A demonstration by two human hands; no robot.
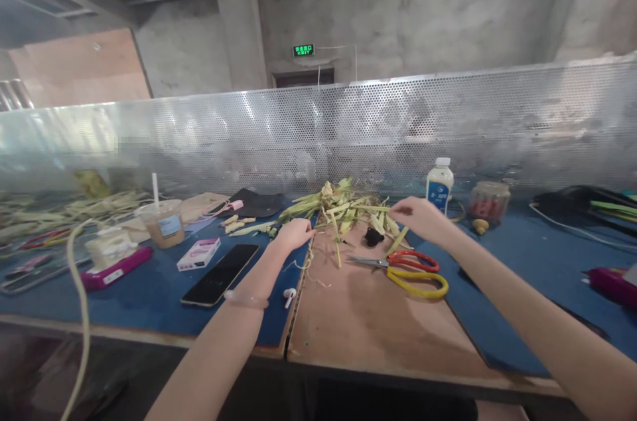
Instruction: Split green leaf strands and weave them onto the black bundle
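A heap of pale green and yellowish dried leaves and stalks [343,208] lies at the back of the wooden board [368,328]. My left hand [294,235] is at the heap's left side, fingers curled together; what they hold, if anything, is too small to make out. To the right of the heap, slightly above the board, my right hand [421,218] has its fingers drawn together near the stalk ends, their contents unclear. Scissors [413,271] with red and yellow handles lie on the board below it, blades pointing left. A small black object [373,236] sits between the hands.
Left on the blue table surface [149,315] are a phone [219,275], a small white-and-pink box [198,254], a white earbud [289,298] and a drink cup with straw [162,225]. A white-capped bottle [440,185] and a jar [489,202] stand behind my right hand. Perforated metal panels [223,135] close off the back.
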